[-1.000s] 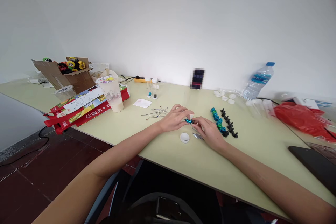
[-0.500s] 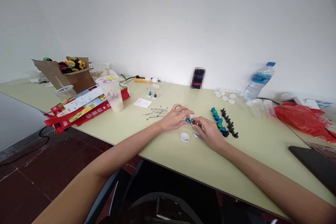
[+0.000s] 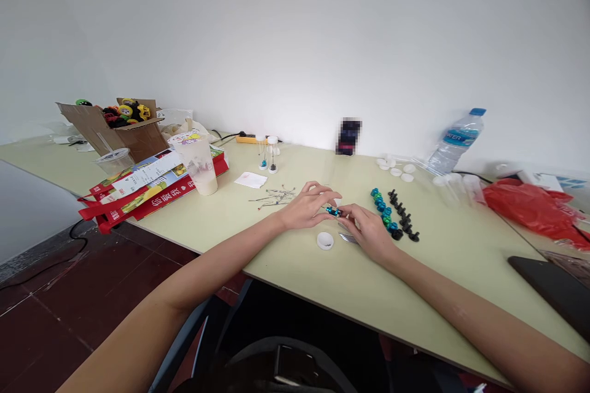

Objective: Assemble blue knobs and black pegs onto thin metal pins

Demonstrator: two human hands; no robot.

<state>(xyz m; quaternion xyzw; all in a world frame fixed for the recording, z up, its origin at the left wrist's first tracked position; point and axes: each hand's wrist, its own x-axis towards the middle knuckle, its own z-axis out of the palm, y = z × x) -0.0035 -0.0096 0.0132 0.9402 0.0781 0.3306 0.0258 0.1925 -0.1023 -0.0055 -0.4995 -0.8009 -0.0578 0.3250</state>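
Between my two hands is a small blue-and-black part [image 3: 334, 212], too small to identify. My left hand [image 3: 305, 207] pinches its left side with thumb and fingers. The fingertips of my right hand [image 3: 366, 228] close on its right, black end. Just below sits a white round cap [image 3: 325, 241] with tiny bits inside. A shiny flat blade-like piece [image 3: 348, 237] lies partly under my right hand. To the right run a row of blue and green parts [image 3: 381, 207] and a row of black pegs [image 3: 404, 214]. Thin metal pins [image 3: 275, 196] are scattered left of my left hand.
A plastic cup [image 3: 196, 163] stands left, by a red box [image 3: 161, 193] and a cardboard box of toys [image 3: 133, 138]. Two clear tubes [image 3: 273, 156] stand at the back. White caps [image 3: 395, 172], a water bottle [image 3: 454, 144] and a red bag [image 3: 525, 209] are to the right.
The small part shows slightly more between my fingertips, and its angle has shifted a little. Both hands stay in nearly the same place.
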